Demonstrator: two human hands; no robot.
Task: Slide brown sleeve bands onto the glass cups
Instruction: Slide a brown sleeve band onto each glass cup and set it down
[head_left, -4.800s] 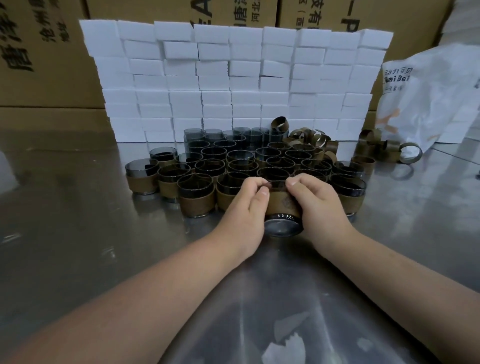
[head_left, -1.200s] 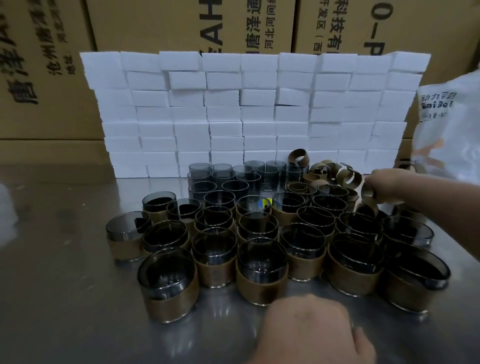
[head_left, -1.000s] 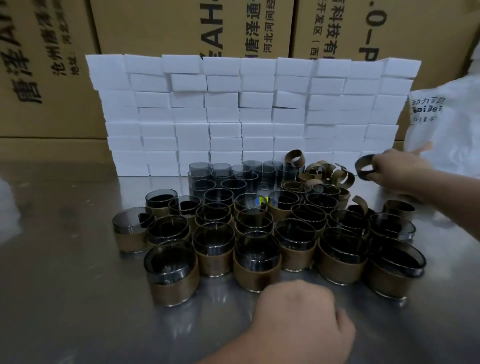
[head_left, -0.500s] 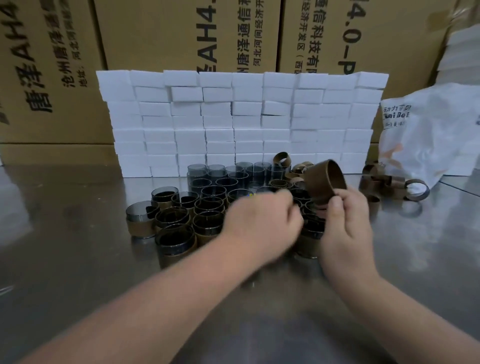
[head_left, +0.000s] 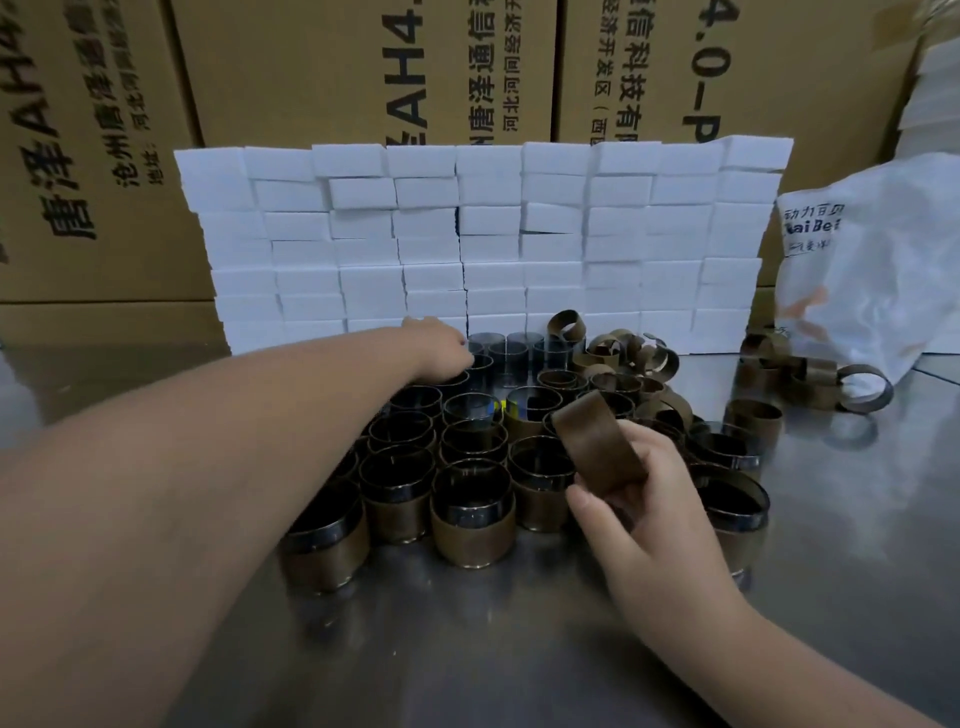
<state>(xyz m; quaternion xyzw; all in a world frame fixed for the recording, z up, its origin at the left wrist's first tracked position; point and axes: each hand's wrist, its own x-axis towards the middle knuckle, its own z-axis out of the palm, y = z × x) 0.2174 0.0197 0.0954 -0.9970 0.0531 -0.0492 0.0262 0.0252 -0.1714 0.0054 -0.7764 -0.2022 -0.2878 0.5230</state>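
Pinching a brown sleeve band (head_left: 597, 447), right hand (head_left: 649, 499) is holding it between thumb and curled fingers just above the front right of the cup cluster; band is tilting, its top edge leaning away toward the cups, not on any cup yet; left hand (head_left: 441, 348) is sitting far out at the back of the cluster, knuckles up, fingers bending down onto the bare glass cups (head_left: 514, 348); fingertips are hiding behind the hand, so cannot tell whether it is gripping a cup or only touching; left forearm is crossing over the left side of the cluster; sleeved glass cups (head_left: 472, 514) are standing upright, packed rim to rim in rows in front of the bare ones, dark rims showing above brown wraps; loose bands (head_left: 623, 353) are lying in a heap just right of the bare cups, a few more (head_left: 810, 369) lying further right beside a white bag (head_left: 872, 270); everything is sitting on a metal table (head_left: 467, 649); white blocks (head_left: 467, 244) are standing stacked as a wall right behind the cups; cardboard boxes (head_left: 311, 67) with printed lettering are standing behind that wall.
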